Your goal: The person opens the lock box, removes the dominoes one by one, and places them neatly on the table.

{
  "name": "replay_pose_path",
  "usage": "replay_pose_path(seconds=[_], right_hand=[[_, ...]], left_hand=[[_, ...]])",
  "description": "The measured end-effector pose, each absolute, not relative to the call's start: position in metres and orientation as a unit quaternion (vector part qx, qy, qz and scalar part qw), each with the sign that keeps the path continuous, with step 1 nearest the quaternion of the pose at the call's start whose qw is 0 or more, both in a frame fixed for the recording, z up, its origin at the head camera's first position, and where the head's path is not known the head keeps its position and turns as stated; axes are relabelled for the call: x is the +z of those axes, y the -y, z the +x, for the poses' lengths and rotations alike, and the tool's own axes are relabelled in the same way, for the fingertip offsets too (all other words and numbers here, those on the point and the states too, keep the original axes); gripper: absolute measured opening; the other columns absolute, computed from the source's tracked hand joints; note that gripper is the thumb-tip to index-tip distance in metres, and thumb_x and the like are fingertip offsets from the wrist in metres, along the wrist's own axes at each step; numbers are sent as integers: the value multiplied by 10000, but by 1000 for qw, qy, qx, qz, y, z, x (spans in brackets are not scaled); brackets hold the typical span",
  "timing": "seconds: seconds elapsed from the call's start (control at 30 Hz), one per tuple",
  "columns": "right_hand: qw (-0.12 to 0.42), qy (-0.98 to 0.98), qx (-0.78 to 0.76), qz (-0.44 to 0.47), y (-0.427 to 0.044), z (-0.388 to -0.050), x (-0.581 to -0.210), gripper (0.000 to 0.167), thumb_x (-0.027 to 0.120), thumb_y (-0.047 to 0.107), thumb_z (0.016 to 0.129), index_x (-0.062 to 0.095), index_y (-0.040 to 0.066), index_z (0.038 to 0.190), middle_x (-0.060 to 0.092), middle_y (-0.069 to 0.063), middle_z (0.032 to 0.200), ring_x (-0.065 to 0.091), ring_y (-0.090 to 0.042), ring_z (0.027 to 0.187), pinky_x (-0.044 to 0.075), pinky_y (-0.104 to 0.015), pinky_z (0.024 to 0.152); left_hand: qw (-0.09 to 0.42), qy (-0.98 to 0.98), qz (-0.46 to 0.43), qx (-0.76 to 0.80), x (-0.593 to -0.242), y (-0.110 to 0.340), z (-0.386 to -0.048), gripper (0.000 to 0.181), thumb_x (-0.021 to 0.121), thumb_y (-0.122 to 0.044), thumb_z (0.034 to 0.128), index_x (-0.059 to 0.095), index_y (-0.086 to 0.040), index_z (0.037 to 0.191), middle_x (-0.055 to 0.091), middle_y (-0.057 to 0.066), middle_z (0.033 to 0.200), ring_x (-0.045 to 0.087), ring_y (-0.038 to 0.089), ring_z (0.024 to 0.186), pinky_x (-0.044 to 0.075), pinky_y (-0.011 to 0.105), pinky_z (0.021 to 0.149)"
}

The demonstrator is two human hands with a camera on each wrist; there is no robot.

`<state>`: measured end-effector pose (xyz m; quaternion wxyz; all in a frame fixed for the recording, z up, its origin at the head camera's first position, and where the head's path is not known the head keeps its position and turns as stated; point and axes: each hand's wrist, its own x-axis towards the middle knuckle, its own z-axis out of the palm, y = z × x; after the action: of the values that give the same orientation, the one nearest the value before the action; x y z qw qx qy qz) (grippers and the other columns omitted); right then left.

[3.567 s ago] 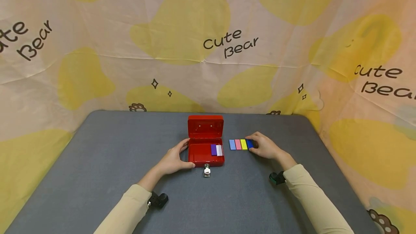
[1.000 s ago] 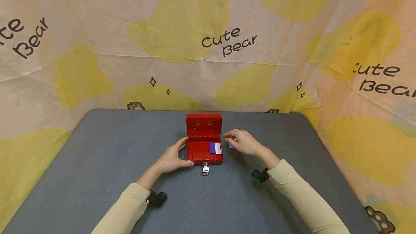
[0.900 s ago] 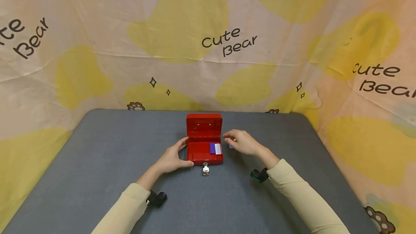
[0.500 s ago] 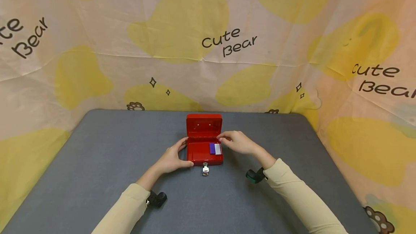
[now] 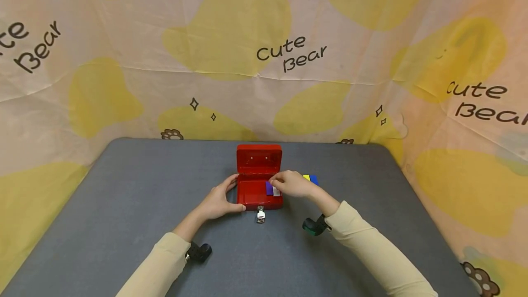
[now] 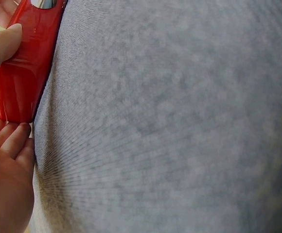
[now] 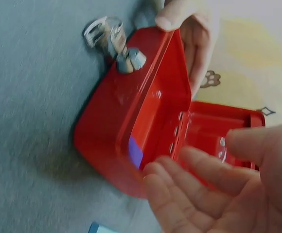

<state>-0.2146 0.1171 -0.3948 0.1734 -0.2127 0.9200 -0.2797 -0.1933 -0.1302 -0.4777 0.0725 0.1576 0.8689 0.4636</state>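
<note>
A red metal cash box (image 5: 252, 192) stands on the table, its lid (image 5: 259, 162) raised. My left hand (image 5: 216, 203) grips its left side, thumb at the front and fingers along the side. Keys (image 5: 261, 216) hang from the front lock. Inside at the right lie a purple block (image 5: 269, 189) and a white block (image 5: 277, 192), partly covered by my right hand (image 5: 292, 184). That hand is over the box's right rim; in the right wrist view its fingers (image 7: 199, 170) are loosely bent, thumb apart, with nothing visible between them.
Right of the box, a yellow block (image 5: 306, 177) and a dark blue block (image 5: 314, 180) show past my right hand. A light blue edge (image 7: 98, 228) shows at the bottom of the right wrist view. The grey table (image 5: 165, 168) meets a printed cloth behind.
My right hand has moved left from the row of blocks to above the box's right side, uncovering the yellow and dark blue blocks. My left hand stays on the box.
</note>
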Motion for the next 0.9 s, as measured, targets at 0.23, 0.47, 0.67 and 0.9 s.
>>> replay_pose_path(seconds=[0.23, 0.47, 0.67, 0.9], right_hand=[[193, -919, -314, -138, -106, -213, -395, 323, 467, 244, 956, 631, 12, 1109, 561, -67, 705, 451, -132, 585, 313, -237, 530], [216, -903, -361, -89, -99, -214, -398, 340, 460, 243, 953, 619, -9, 1117, 550, -54, 724, 527, -171, 678, 377, -211, 581], [235, -890, -382, -78, -95, -214, -403, 351, 442, 236, 961, 587, -25, 1147, 441, -49, 569, 417, -155, 540, 307, -216, 511], [236, -897, -367, -78, -90, -214, -402, 378, 461, 259, 957, 574, -1, 1207, 522, -99, 675, 488, -223, 595, 348, -232, 521]], left_hand=[[73, -870, 152, 463, -478, 130, -193, 945, 826, -295, 654, 307, -125, 1425, 448, 135, 1389, 435, 231, 1279, 333, 459, 1044], [72, -870, 154, 463, -478, 129, -193, 937, 823, -297, 660, 309, -124, 1425, 444, 138, 1392, 437, 241, 1277, 334, 460, 1043], [70, -868, 157, 465, -478, 130, -192, 931, 817, -310, 668, 308, -120, 1423, 447, 147, 1387, 440, 250, 1274, 336, 470, 1038], [68, -867, 157, 468, -477, 130, -192, 935, 823, -298, 660, 310, -124, 1423, 449, 154, 1383, 445, 249, 1270, 332, 468, 1041]])
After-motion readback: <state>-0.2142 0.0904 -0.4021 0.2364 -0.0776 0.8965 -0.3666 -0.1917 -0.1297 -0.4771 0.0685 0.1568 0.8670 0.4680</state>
